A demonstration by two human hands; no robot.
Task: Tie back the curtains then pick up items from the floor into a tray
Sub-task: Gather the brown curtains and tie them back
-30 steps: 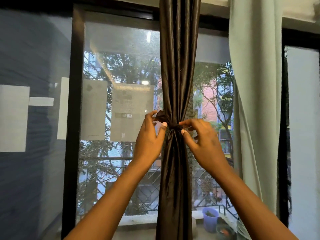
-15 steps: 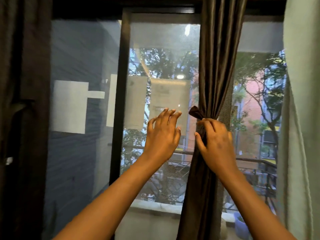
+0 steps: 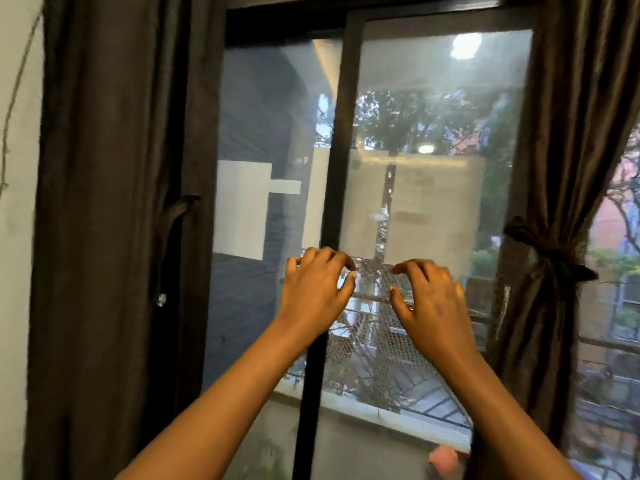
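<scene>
- So we're standing right in front of the window (image 3: 433, 202), both arms stretched out toward the glass.
- Our left hand (image 3: 313, 292) is up in the air in front of the dark centre frame bar (image 3: 334, 168), fingers loosely curled and spread a bit, thumb apart from them, gripping nothing.
- Our right hand (image 3: 427, 299) is just beside it, same deal: fingers bent and relaxed, thumb sticking out toward the left hand, nothing between them. The two hands are near each other but not touching.
- The right curtain (image 3: 568, 133) is well off to the right of our right hand. It's dark brown, gathered in at the middle and cinched by a tie-back (image 3: 550, 252) in the same dark cloth, with a knot bulging out on its left side. Below the tie the fabric fans out again.
- The left curtain (image 3: 114, 202) hangs straight down on the far left, not gathered. A dark strap (image 3: 173, 230) dangles in front of it, loose, with a small shiny bit near its lower end, can't really tell what that is.
- A strip of pale wall (image 3: 17, 237) shows left of that curtain.
- Through the glass it's trees, a railing and some buildings, plus reflections of ceiling lights.
- Something pinkish and blurry (image 3: 445, 459) sits at the bottom edge near the right curtain, no idea what.
</scene>
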